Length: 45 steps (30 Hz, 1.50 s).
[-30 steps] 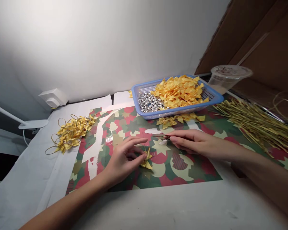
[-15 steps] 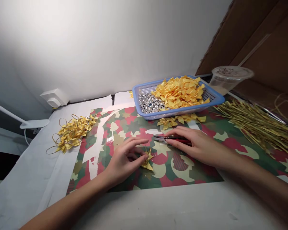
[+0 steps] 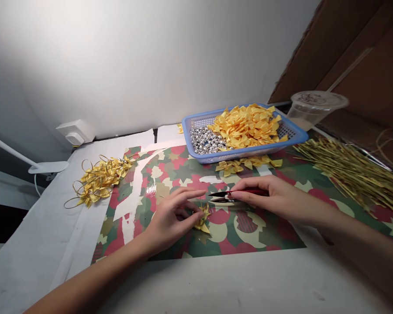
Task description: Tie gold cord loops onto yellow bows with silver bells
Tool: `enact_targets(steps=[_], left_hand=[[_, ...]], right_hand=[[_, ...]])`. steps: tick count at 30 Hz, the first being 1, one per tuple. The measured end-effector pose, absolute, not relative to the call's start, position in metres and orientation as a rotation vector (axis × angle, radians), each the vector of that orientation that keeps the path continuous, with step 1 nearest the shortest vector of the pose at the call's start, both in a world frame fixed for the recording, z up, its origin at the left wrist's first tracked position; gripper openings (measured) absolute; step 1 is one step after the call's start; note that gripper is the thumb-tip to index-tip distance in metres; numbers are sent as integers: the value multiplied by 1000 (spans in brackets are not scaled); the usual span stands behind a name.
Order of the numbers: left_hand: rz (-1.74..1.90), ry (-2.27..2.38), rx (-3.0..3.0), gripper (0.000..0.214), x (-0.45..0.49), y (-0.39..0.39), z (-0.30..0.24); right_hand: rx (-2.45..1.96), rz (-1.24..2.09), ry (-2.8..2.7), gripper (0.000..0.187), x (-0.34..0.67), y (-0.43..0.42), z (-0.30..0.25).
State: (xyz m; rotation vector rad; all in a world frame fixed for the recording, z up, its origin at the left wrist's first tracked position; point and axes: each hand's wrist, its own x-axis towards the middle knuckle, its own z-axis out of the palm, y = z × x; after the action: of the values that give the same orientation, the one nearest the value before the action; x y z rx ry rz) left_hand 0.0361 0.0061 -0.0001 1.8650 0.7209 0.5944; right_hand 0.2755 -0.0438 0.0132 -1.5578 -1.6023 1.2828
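My left hand [image 3: 172, 216] is closed in a pinch on a yellow ribbon bow [image 3: 202, 226] with a gold loop, low over the patterned sheet. Its index finger stretches out above the bow, and the fingers hide part of it. In my right hand [image 3: 265, 194] are thread snips [image 3: 221, 196] with a red handle. Their dark blades are spread apart and point left at the bow, a short gap away from it. Most of the handle is covered by the right fingers.
A blue basket [image 3: 245, 153] holds silver beads [image 3: 205, 140] and yellow ribbon bows [image 3: 249, 126]; a few bows [image 3: 229, 168] lie before it. Looped bows [image 3: 100, 179] are heaped at left. Gold ties [image 3: 353, 170] and a plastic cup [image 3: 312, 109] are at right. A lamp base [image 3: 49, 167] stands left.
My right hand has picked the thread snips up off the sheet, and their blades now stand apart. The left hand keeps its pinch on the bow almost unmoved.
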Motion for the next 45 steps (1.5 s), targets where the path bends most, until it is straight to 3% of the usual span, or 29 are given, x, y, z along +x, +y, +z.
enact_targets(steps=[8,14,25,36,45], left_hand=[[596,727,1871,34,35,6,-1],[594,726,1866,32,36,6,-1],[603,723,1874,33,36,7,-2],[590,729,1886,34,35,6,0],[594,715,1883,35,35,7,-2]], right_hand=[[-1563,1281,-1718,31,277,-47,12],[-1551,1039,-1912,26,274,-46,9],[-1407,735,-2136,31,275,-45,-4],[-1613,1059,-1827,35,273,-46,12],[-1583,1006,-1882,31,277,-45,7]])
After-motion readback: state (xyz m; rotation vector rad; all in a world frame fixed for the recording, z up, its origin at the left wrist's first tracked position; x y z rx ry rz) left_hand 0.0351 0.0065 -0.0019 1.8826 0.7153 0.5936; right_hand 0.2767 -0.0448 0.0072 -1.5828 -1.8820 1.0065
